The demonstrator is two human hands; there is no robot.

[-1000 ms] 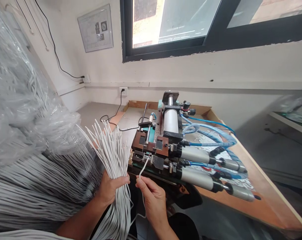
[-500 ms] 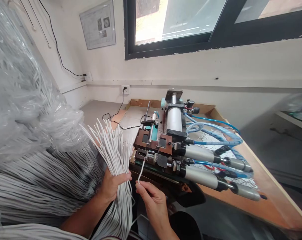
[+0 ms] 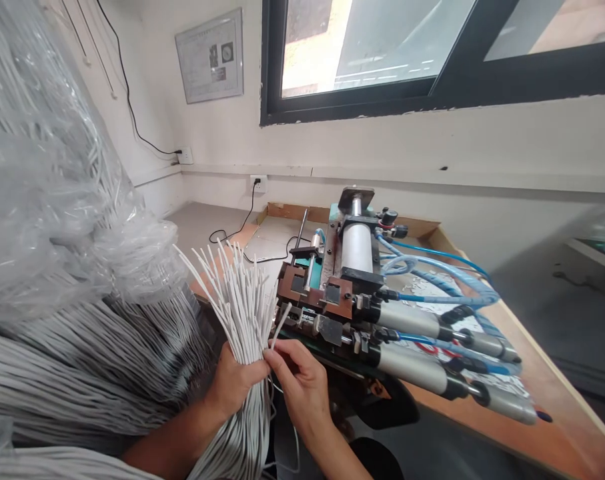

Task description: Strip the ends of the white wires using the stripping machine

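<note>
Currently, left hand (image 3: 236, 381) clamped round one cable bundle (image 3: 243, 313); right hand (image 3: 303, 387) pinched on one single cable (image 3: 281, 325) beside it.

Smooth satin metal cylinder (image 3: 357, 247), glossy clear plastic wrap (image 3: 37, 200), matt white cables (image 3: 239, 307)

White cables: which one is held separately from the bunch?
The cable pinched by the right hand, leaning toward the machine; the left hand grips the bunch.

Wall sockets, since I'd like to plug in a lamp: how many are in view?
2: one wall socket near the room's corner, another wall socket lower and farther right. More may hide behind the plastic wrapping.
</note>
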